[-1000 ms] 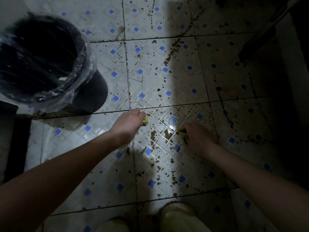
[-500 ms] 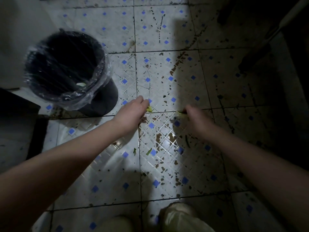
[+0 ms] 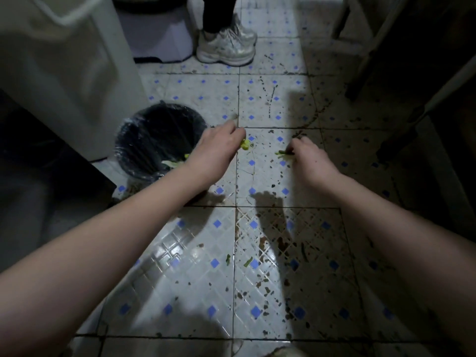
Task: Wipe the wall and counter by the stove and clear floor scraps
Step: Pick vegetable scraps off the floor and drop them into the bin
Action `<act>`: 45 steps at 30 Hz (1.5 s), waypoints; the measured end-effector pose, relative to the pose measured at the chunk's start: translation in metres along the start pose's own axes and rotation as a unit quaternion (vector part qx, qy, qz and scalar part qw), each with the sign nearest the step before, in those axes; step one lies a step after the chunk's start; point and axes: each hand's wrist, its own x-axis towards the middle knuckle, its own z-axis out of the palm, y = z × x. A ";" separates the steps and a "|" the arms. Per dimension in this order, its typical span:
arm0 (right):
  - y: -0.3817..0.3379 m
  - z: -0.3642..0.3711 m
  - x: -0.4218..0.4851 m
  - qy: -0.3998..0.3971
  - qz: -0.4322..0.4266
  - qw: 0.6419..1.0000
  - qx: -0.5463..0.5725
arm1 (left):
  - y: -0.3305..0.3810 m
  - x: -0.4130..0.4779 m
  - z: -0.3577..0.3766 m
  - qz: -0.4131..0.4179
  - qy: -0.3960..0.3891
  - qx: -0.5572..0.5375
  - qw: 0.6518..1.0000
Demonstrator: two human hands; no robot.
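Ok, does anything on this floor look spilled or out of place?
Yes. Two green scraps lie on the tiles nearer the camera, among dark stains. The left hand and right hand each pinch another.

Tiled floor (image 3: 270, 104) was white with small blue diamonds, and dark stains spattered it, thickest on the near side of the fingers of the right hand (image 3: 311, 161). A black bin (image 3: 144, 145) with a clear liner stood just left of the left hand (image 3: 213, 150) and its fingers. Two green scraps (image 3: 248, 261) lay well short of both sets of fingers. A pale sneaker (image 3: 226, 47) stood far beyond them.
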 end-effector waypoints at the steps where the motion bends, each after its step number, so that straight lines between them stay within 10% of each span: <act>1: -0.006 -0.004 0.003 0.009 -0.006 1.000 0.004 | -0.003 0.000 -0.005 -0.004 0.013 0.009 1.000; 19: -0.142 0.013 0.052 0.082 -0.197 0.970 0.117 | -0.107 -0.072 -0.030 -0.207 -0.043 0.057 0.976; 45: -0.112 0.040 0.043 0.089 -0.208 0.972 -0.057 | -0.082 -0.075 -0.022 -0.167 -0.018 0.061 0.984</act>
